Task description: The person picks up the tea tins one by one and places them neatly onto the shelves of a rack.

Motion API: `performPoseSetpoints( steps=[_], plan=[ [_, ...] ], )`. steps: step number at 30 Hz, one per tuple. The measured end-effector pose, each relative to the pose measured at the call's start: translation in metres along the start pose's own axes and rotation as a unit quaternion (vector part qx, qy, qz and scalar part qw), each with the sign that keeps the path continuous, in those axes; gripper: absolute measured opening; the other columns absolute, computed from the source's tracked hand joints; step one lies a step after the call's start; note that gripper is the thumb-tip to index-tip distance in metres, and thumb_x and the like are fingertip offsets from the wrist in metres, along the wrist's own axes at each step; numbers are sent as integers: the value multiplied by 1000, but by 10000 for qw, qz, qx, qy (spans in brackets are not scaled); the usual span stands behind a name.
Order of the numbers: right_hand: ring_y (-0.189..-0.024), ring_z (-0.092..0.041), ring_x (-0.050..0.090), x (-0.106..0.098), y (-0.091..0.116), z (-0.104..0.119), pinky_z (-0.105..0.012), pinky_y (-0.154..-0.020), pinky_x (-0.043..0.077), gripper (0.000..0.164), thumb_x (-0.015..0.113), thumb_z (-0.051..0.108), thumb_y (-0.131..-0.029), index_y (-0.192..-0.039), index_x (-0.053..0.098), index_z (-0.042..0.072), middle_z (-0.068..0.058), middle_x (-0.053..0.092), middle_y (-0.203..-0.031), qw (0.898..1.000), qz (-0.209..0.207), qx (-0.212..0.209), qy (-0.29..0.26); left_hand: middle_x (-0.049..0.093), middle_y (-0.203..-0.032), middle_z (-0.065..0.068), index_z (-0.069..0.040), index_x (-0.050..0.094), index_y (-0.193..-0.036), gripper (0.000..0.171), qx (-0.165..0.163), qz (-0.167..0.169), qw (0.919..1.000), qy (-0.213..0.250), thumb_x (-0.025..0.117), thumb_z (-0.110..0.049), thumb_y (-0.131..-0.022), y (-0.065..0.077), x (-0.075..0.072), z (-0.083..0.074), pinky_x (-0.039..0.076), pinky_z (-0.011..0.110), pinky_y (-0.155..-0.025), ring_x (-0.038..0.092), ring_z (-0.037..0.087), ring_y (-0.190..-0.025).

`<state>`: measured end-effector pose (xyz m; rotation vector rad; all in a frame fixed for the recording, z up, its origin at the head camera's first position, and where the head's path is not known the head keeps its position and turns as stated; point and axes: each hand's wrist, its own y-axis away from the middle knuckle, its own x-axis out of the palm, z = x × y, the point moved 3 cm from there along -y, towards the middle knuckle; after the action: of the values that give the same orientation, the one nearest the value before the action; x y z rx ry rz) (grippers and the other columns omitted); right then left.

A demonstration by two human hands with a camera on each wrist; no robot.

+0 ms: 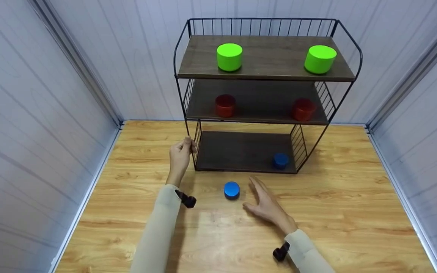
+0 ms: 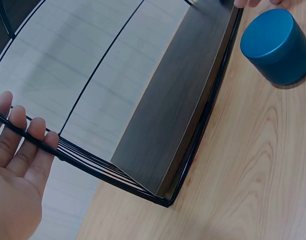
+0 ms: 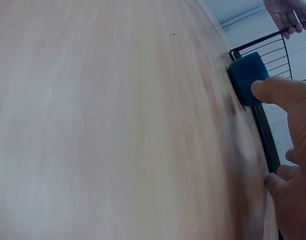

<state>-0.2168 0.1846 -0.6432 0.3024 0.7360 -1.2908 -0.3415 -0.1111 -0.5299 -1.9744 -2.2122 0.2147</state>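
Observation:
A three-tier shelf (image 1: pixel 247 151) with black wire frame and dark boards stands at the back. My left hand (image 1: pixel 181 155) grips the upright at its left side; in the left wrist view, the fingers (image 2: pixel 36 127) lie around the black rod. On the floor in front of the shelf sits a blue cylindrical canister (image 1: pixel 231 190), its lid facing up. My right hand (image 1: pixel 268 204) is just right of it, thumb and fingers spread and holding nothing. In the right wrist view, the thumb (image 3: pixel 273 90) overlaps the canister (image 3: pixel 247 75); in the head view a gap shows between them.
Two green canisters (image 1: pixel 230 57) stand on the top board, two red canisters (image 1: pixel 225 105) on the middle one. Another blue canister (image 1: pixel 280 161) is at the right of the bottom board. White panel walls (image 1: pixel 44 113) enclose the wooden floor (image 1: pixel 355 212).

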Motion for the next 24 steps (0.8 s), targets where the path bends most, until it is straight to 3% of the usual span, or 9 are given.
performPoseSetpoints(
  steps=[4, 6, 9, 12, 14, 18, 24],
  plan=[
    [-151, -42, 33, 4, -5, 3, -60, -118, 34, 87, 82, 19, -89, -159, 33, 3, -24, 33, -163, 9999, 14, -141, 42, 63, -74, 29, -6, 70, -74, 43, -36, 64, 9999, -129, 49, -18, -110, 5, 1, -13, 56, 54, -79, 61, 43, -71],
    [-151, -43, 33, 7, -8, 5, -61, -117, 35, 85, 81, 18, -90, -158, 34, 2, -25, 33, -163, 9998, 27, -175, 29, 64, -71, 22, -6, 70, -76, 43, -49, 86, 9998, -183, 49, -19, -110, 2, 0, -7, 57, 52, -79, 63, 36, -69],
    [-150, -43, 35, 10, -11, 8, -61, -117, 36, 83, 81, 17, -90, -158, 35, 3, -24, 34, -162, 9997, 52, -230, 78, 63, -66, 2, -6, 70, -77, 43, -88, 68, 9999, -128, 48, -20, -111, -4, -1, 8, 58, 37, -74, 61, 17, -63],
    [-149, -43, 36, 13, -14, 10, -60, -116, 37, 82, 80, 16, -90, -158, 36, 3, -24, 35, -163, 9996, 75, -244, 89, 63, -66, -4, -5, 70, -77, 43, -78, 26, 10000, -54, 48, -22, -111, -8, -2, 19, 56, 28, -70, 61, 14, -62],
    [-148, -44, 37, 15, -15, 12, -60, -115, 38, 80, 80, 15, -90, -157, 37, 2, -25, 35, -162, 9994, 76, -317, 64, 63, -65, -4, -5, 71, -77, 44, -40, -10, 10000, -53, 49, -24, -110, -9, -2, 22, 56, 28, -70, 61, 15, -62],
    [-147, -45, 38, 18, -18, 15, -60, -115, 39, 78, 80, 13, -90, -155, 39, -1, -27, 37, -160, 9988, 90, -478, 97, 64, -66, 5, -5, 71, -76, 44, 29, -82, 9999, -138, 51, -27, -109, -8, -2, 22, 57, 34, -71, 62, 22, -63],
    [-143, -46, 42, 22, -22, 15, -60, -113, 40, 77, 82, 10, -88, -152, 41, -4, -29, 41, -156, 9976, -11, -655, 232, 63, -75, 30, -7, 70, -74, 46, 128, -120, 9996, -223, 50, -28, -110, -7, -1, 19, 55, 41, -70, 61, 44, -70]
  ],
)
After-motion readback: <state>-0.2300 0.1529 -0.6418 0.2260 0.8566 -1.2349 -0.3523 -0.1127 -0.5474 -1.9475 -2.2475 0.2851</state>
